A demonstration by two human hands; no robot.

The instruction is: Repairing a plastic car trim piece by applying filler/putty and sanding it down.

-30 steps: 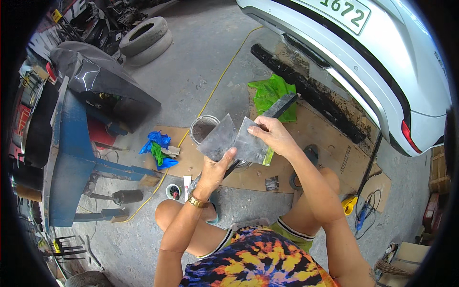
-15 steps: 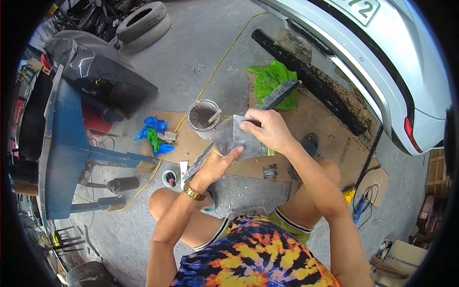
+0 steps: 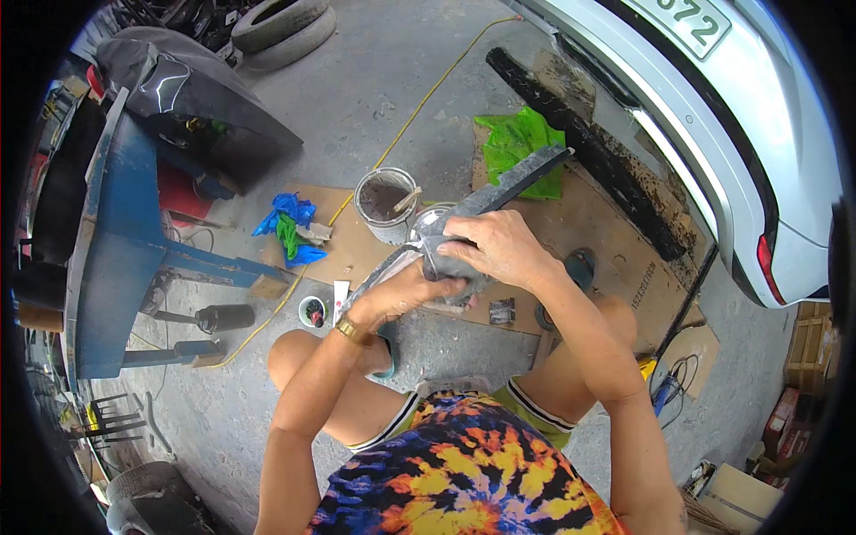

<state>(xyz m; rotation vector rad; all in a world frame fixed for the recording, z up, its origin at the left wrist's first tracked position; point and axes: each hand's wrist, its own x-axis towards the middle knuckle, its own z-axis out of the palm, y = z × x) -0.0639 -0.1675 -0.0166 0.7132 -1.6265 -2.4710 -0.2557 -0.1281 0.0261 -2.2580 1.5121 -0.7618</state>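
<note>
A long, narrow dark grey strip point(image 3: 522, 176) slants up to the right between my hands, dusty along its length. My right hand point(image 3: 499, 245) is closed around its middle, thumb and fingers pinching a crumpled grey sheet point(image 3: 444, 260) against it. My left hand point(image 3: 401, 296) is closed at the lower left part, thumb toward the same sheet. The fingers under the sheet are hidden, and its material is unclear. Just beyond my hands stands a bucket point(image 3: 385, 207) of greyish-brown material with a stick in it. A shiny metal can point(image 3: 433, 218) shows partly beside it.
Cardboard point(image 3: 606, 267) covers part of the floor, with a green plastic sheet point(image 3: 517, 147). Blue plastic point(image 3: 290, 223), a small cup point(image 3: 313, 311) and a white tube point(image 3: 341, 299) lie left. A blue metal stand point(image 3: 116, 259) is far left; a silver car point(image 3: 776, 116) is right.
The grey sheet was spread flat between my hands and is now bunched around the strip. My right hand has moved slightly down and left, its fingers curling over the sheet.
</note>
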